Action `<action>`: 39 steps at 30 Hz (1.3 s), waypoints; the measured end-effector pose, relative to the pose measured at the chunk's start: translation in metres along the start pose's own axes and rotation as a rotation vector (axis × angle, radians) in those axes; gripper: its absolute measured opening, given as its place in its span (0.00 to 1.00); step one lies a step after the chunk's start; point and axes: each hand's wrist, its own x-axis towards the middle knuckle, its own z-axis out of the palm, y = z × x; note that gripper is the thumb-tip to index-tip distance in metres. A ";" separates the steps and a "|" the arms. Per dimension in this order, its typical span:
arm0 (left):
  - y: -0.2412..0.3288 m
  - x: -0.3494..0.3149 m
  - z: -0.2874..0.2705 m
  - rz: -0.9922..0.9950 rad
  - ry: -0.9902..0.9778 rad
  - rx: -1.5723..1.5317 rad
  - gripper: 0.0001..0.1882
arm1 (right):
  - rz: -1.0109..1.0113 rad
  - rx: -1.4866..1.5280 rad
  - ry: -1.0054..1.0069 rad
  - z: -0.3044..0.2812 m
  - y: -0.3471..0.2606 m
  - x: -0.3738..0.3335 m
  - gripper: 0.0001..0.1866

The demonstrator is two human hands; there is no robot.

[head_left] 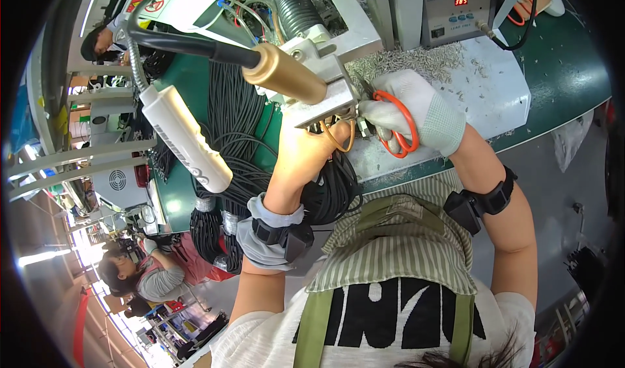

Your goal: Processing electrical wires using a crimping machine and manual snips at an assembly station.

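My bare left hand (312, 137) is under the metal head of a bench machine (325, 108), its fingers mostly hidden. The visible thumb is bent inward, and what it grips is concealed. A thin amber loop (352, 140) hangs beside the thumb. My right hand (416, 108), in a white glove, is closed around scissors with orange handles (410, 124); their dark blades (366, 87) point up and away. The gloved fingertips meet a small metal piece (362, 111) close to the left hand. Black cables (338, 186) hang in a bundle below my left hand.
Many small metal pieces (430, 62) lie scattered over a pale sheet (501, 88) on the green bench. A white lamp (185, 137) hangs at left above coiled black cables (234, 101). A control box (459, 13) with a red display stands behind. Another person (156, 273) works at left.
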 end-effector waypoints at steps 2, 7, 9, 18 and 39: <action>-0.003 -0.002 0.000 -0.037 0.006 -0.051 0.03 | -0.017 0.001 -0.020 -0.002 0.003 0.000 0.15; -0.008 -0.008 0.002 -0.021 0.001 -0.184 0.05 | 0.024 -0.036 0.075 0.007 -0.005 -0.006 0.14; -0.007 -0.024 0.000 -0.149 0.095 -0.474 0.07 | -0.037 -0.154 0.075 0.001 -0.006 -0.024 0.13; 0.003 -0.076 0.011 -0.257 0.076 -0.684 0.09 | -0.400 -0.901 0.335 0.040 -0.008 -0.104 0.06; 0.029 -0.088 0.018 0.249 -0.597 -0.098 0.16 | 0.395 -0.173 -0.224 0.025 -0.053 -0.136 0.11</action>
